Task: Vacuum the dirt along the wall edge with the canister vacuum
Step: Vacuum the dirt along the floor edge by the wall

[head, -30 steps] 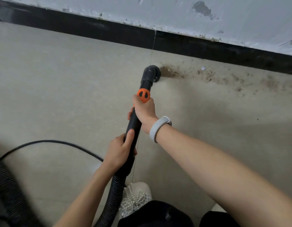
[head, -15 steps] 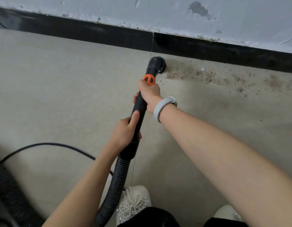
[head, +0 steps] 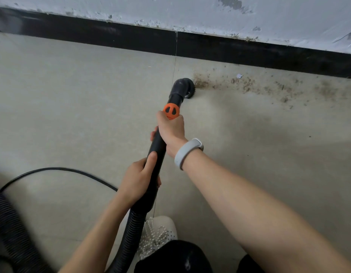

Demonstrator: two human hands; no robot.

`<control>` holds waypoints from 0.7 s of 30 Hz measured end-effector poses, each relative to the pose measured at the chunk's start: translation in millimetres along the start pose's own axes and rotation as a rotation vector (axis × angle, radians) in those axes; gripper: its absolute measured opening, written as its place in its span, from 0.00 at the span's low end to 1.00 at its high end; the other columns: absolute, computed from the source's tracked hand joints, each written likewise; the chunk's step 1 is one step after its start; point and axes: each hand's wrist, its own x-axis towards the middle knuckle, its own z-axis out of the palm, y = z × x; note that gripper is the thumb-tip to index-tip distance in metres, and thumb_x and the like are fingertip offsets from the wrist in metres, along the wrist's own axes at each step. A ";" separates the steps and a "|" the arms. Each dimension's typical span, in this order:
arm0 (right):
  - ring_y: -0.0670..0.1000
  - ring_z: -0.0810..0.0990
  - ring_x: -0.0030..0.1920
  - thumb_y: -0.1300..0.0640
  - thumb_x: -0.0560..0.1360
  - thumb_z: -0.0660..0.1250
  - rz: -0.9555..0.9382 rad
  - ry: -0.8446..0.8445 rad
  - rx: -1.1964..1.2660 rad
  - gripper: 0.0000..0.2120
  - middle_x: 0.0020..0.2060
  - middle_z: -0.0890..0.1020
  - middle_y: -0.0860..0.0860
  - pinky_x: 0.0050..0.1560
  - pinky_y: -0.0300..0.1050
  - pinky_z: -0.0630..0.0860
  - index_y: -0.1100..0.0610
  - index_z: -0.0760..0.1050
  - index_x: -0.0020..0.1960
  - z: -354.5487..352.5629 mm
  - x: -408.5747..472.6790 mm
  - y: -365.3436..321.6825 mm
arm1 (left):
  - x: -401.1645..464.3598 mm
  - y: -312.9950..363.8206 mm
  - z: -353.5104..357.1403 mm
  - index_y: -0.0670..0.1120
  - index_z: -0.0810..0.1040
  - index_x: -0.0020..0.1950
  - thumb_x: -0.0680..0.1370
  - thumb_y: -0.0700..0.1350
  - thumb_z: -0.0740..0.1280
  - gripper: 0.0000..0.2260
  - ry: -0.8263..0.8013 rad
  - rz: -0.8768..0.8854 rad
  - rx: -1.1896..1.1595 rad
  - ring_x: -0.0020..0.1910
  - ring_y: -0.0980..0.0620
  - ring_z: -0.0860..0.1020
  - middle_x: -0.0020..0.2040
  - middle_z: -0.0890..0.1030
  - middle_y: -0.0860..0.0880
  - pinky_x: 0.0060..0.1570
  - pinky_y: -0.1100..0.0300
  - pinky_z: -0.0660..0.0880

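A black vacuum wand [head: 157, 146] with an orange slider [head: 171, 111] ends in a round brush nozzle [head: 184, 88] resting on the beige floor tile. The nozzle touches the left end of a brown dirt trail [head: 247, 85] that runs rightward along the black baseboard [head: 249, 50]. My right hand [head: 171, 131] grips the wand just below the orange slider. My left hand [head: 138, 179] grips the wand lower down, thumb along its top, where the ribbed hose [head: 129, 233] joins.
A thin black power cord [head: 58, 170] curves across the floor at the left. More ribbed hose [head: 11, 223] lies at the bottom left. My white beaded shoe [head: 158, 231] stands under the hose. A small white scrap [head: 239, 76] lies in the dirt.
The nozzle went forward toward the baseboard half a second ago and has now come back a little, meeting the left end of the dirt trail. Both hands kept their grips on the wand.
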 end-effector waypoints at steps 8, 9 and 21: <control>0.51 0.70 0.18 0.59 0.74 0.62 -0.003 0.072 0.089 0.07 0.30 0.72 0.55 0.23 0.38 0.71 0.58 0.67 0.50 -25.8 8.7 -2.8 | 4.9 10.3 13.8 0.42 0.75 0.34 0.80 0.56 0.52 0.24 -0.060 0.037 0.045 0.26 0.56 0.78 0.27 0.81 0.49 0.30 0.69 0.71; 0.51 0.70 0.18 0.59 0.74 0.62 -0.004 0.069 0.095 0.07 0.28 0.71 0.55 0.23 0.38 0.71 0.58 0.66 0.50 -26.5 10.7 -6.6 | 8.6 12.8 14.5 0.41 0.75 0.34 0.80 0.56 0.52 0.25 -0.048 0.045 0.058 0.26 0.56 0.78 0.27 0.81 0.49 0.31 0.69 0.71; 0.51 0.69 0.19 0.61 0.75 0.61 0.011 -0.090 0.021 0.04 0.25 0.70 0.54 0.26 0.41 0.72 0.59 0.66 0.44 -3.0 32.0 -44.1 | 40.4 27.0 9.4 0.42 0.76 0.33 0.80 0.58 0.52 0.26 0.099 0.027 0.009 0.27 0.55 0.78 0.26 0.81 0.50 0.35 0.61 0.73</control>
